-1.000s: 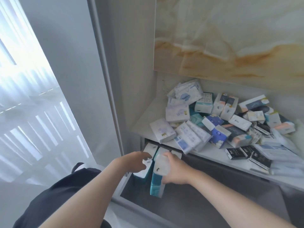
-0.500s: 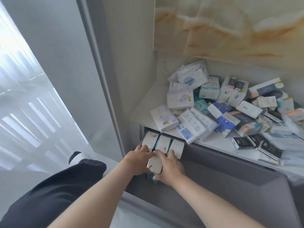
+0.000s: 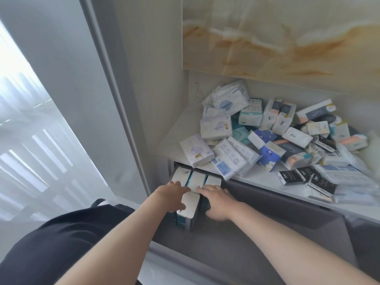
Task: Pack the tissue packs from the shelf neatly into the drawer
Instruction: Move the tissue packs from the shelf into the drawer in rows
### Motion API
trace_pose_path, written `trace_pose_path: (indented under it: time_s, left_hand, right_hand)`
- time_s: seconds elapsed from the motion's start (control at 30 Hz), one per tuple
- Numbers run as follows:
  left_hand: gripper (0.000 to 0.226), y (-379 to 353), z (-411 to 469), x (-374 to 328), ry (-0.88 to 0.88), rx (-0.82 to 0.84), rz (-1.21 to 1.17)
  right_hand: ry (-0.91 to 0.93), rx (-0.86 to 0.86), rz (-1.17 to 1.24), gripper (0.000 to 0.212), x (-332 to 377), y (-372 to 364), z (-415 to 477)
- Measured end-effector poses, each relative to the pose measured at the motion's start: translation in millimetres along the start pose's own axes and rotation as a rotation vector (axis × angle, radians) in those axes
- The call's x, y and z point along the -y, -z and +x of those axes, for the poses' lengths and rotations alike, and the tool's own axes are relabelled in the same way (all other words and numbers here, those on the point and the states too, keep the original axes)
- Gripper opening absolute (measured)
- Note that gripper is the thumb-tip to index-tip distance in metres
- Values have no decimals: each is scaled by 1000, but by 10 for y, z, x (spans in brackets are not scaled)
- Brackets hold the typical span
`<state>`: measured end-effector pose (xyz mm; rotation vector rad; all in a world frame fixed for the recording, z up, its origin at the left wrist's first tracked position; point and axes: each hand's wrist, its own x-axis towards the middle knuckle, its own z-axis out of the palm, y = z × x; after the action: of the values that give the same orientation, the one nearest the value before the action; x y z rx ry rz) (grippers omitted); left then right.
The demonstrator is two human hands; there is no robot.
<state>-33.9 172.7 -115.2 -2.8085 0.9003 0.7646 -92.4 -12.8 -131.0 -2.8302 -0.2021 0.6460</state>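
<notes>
Now seats pack [image 3: 188, 206] upright in drawer [image 3: 246, 243] before row [image 3: 197, 178], no longer aloft; grips with left hand [image 3: 172, 195], presses with flat right hand [image 3: 218, 199]. Starts second row; leaves shelf [image 3: 263, 176] heaped.

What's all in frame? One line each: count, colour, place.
drawer: one, grey, open under the shelf
row packs: three, white tops, upright in drawer's back-left corner
front pack: one, white top, teal side, just before the row
shelf: one, white, above drawer
loose packs: many, white, blue, teal, orange, piled on shelf
black packs: about three, shelf's front edge
marble panel: one, beige-orange, wall above shelf
curtain: one, white, far left
black clothing: bottom left
left hand: grips front pack's left side
right hand: flat, at front pack's right side
</notes>
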Motion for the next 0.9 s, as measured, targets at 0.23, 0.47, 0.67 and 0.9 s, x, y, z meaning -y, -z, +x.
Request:
trace_pose_path:
  time_s: [0.23,0.47,0.67,0.9]
  left_hand:
    - [38,536,38,-336,-67,-379,-388]
    - [37,1161,523,-736,-120,-601,-392]
    - [52,1606,1265,-1000,-130,-659,-142]
    - [66,1899,2015,-997,-103,-641,-80]
  right_hand:
    - [18,-305,217,42,-294,746,-281]
    - [-23,-578,49,36,-939,1556,-189]
    - [-119,-625,-146,46,-1464,2127,160]
    - [-255,-401,-397,75,-1737,2294,848]
